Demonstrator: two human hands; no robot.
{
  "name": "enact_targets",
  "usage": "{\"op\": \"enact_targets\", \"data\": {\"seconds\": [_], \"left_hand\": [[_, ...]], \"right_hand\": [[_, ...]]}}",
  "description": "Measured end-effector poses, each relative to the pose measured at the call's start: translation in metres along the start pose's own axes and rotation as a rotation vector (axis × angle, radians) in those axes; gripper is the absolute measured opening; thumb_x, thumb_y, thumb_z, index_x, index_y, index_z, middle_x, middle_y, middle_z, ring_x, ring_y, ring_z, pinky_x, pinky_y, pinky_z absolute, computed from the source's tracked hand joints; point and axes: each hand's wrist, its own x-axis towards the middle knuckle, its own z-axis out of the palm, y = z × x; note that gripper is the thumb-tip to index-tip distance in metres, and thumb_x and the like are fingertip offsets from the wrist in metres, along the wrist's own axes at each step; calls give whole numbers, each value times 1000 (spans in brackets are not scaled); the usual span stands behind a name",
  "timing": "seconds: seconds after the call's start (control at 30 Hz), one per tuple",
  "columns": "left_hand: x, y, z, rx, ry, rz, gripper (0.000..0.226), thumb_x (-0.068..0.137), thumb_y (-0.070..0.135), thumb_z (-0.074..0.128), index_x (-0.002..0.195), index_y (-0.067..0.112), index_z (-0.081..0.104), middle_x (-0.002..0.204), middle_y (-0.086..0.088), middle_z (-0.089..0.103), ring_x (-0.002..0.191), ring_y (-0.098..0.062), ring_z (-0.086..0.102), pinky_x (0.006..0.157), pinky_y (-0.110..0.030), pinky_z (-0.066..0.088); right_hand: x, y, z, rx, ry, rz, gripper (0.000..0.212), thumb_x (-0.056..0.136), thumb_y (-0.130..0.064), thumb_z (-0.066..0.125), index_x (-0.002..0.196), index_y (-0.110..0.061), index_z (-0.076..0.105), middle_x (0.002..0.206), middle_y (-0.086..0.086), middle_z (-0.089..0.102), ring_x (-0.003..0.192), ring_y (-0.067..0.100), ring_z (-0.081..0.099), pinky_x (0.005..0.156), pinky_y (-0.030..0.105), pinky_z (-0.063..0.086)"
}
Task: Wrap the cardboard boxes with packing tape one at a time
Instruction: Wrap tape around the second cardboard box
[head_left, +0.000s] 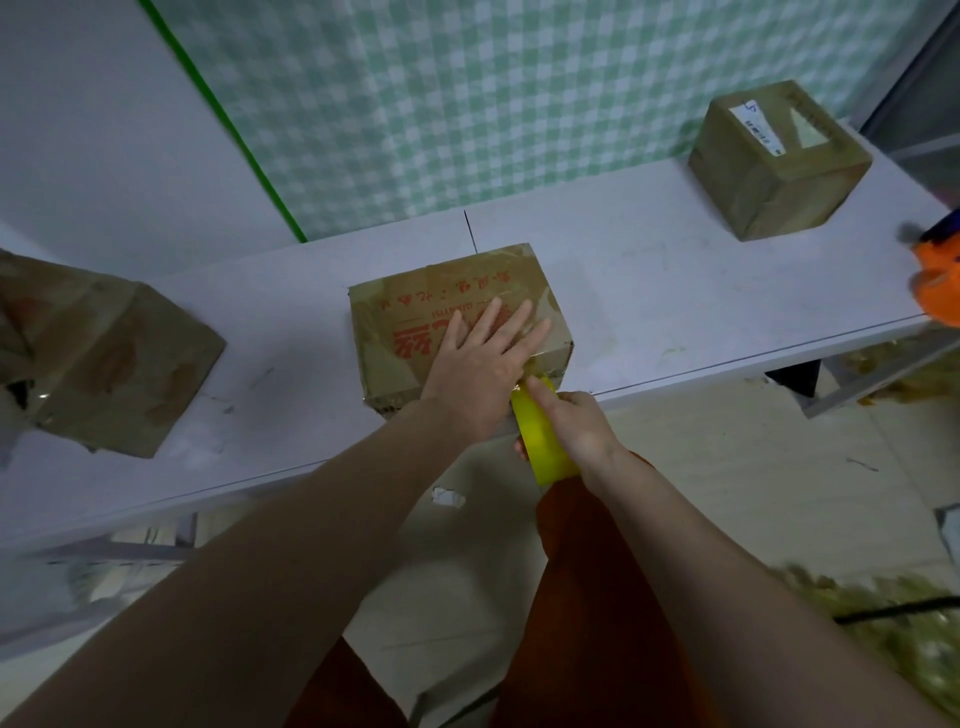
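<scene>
Taping the middle box at the table's front edge

The left hand (480, 364) lay flat, fingers straight, on the printed cardboard box (457, 322); the right hand (576, 426) gripped the yellow tape roll (540, 441) just beside the box's near right corner.

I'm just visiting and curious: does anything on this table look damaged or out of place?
Yes. The cardboard box at the left end looks crumpled and sits askew, hanging over the table's near edge. The printed box under the left hand has worn, scuffed edges. The far right box sits squarely and looks tidy.
</scene>
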Motion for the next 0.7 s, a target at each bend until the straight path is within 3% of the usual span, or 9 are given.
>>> {"op": "enact_targets", "data": {"seconds": [0.07, 0.1, 0.2, 0.27, 0.33, 0.4, 0.5, 0.57, 0.7], "left_hand": [[2, 3, -4, 0, -36, -102, 64, 104, 41, 28, 154, 21, -6, 163, -2, -9, 149, -21, -9, 120, -47, 0], [2, 4, -6, -13, -46, -149, 68, 103, 47, 26, 154, 16, -8, 162, -4, -11, 149, -20, -11, 121, -43, -2], [-8, -2, -5, -14, -56, -300, 82, 97, 62, 23, 153, 10, -7, 162, -11, -11, 149, -25, -11, 122, -43, -1], [-22, -15, -5, 3, -74, -421, 88, 90, 72, 26, 154, 20, -7, 161, -14, -12, 148, -32, -12, 119, -53, 1], [-42, -32, -8, -83, -112, -589, 93, 81, 78, 40, 151, 39, -7, 160, -15, -16, 146, -40, -11, 114, -61, 4], [-61, -47, -9, -396, -82, -766, 100, 76, 67, 64, 150, 46, 0, 160, -13, -2, 145, -42, 9, 114, -57, 18], [-79, -52, -6, -1061, 128, -795, 103, 74, 26, 82, 152, 40, 16, 146, 2, 43, 134, -23, 42, 110, -41, 37], [-87, -50, -10, -1070, 183, -785, 101, 75, 21, 81, 152, 38, 18, 142, 5, 48, 132, -18, 44, 109, -38, 37], [-104, -72, -39, -865, 221, -790, 95, 72, 45, 79, 150, 35, 27, 140, 4, 52, 125, -18, 50, 104, -38, 42]], "right_hand": [[5, 1, 1, -69, 45, -11, 49, 82, -48, 66, 72, -1, 63, 69, 22, 67, 62, 35, 67, 68, 47, 59], [8, 3, 0, -121, 77, -19, 52, 78, -53, 66, 72, -2, 63, 76, 22, 69, 71, 36, 67, 75, 48, 57], [10, 2, -2, -217, 191, -79, 41, 83, -41, 69, 94, -4, 55, 96, 13, 62, 91, 28, 60, 80, 33, 46], [14, 1, -4, -193, 244, -112, 52, 82, -35, 72, 118, -8, 47, 116, 8, 53, 108, 25, 55, 90, 33, 44], [15, -2, -3, -214, 231, -165, 52, 83, -32, 71, 126, -16, 47, 122, 0, 45, 116, 20, 50, 101, 37, 42], [16, -2, -2, -162, 158, -205, 37, 86, -26, 68, 119, -21, 53, 118, -4, 53, 113, 17, 54, 96, 33, 46], [7, -9, 2, -59, 99, -217, 35, 89, -19, 65, 122, -15, 54, 104, -9, 60, 98, 10, 57, 77, 19, 46], [4, -13, 5, -51, 110, -221, 32, 88, -20, 65, 119, -12, 57, 107, -3, 64, 93, 11, 59, 76, 23, 47], [-12, -38, 19, -85, 61, -280, 25, 90, -29, 62, 108, -11, 66, 102, 2, 67, 81, 9, 61, 67, 21, 47]]}}
